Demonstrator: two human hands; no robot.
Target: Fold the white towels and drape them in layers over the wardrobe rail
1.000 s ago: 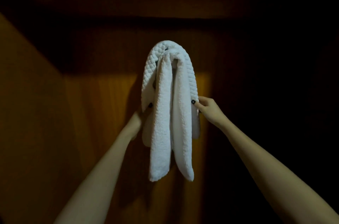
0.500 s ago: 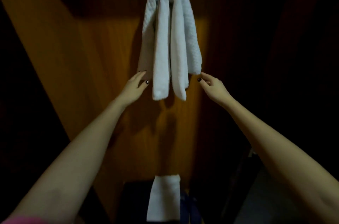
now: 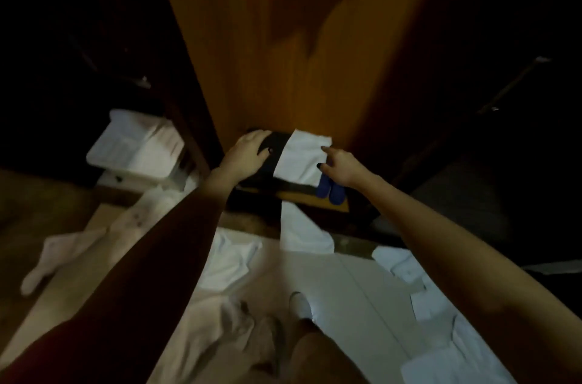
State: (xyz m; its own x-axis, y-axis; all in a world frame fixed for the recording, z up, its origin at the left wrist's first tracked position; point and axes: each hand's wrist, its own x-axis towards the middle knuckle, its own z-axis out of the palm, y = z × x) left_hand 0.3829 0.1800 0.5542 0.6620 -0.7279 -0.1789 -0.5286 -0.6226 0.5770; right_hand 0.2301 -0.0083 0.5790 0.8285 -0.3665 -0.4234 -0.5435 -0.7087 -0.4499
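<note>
A folded white towel (image 3: 300,158) lies on a dark flat object (image 3: 271,163) on the wardrobe floor. My left hand (image 3: 247,152) rests with spread fingers on that dark object, left of the towel. My right hand (image 3: 341,166) hovers at the towel's right edge, fingers loosely extended, holding nothing. Another white towel (image 3: 302,231) hangs down from the wardrobe's bottom edge onto the floor. The rail and the towels draped on it are out of view.
Several loose white towels lie on the pale floor (image 3: 346,289), one at the centre (image 3: 230,261) and others at the right (image 3: 441,320). A pair of blue slippers (image 3: 330,191) sits beside the towel. A white basket (image 3: 135,147) stands at the left. The wooden wardrobe back (image 3: 283,37) rises ahead.
My view has dropped from the towels draped on the rail to the wardrobe floor. Both hands came down from the hanging towels to the folded towel below.
</note>
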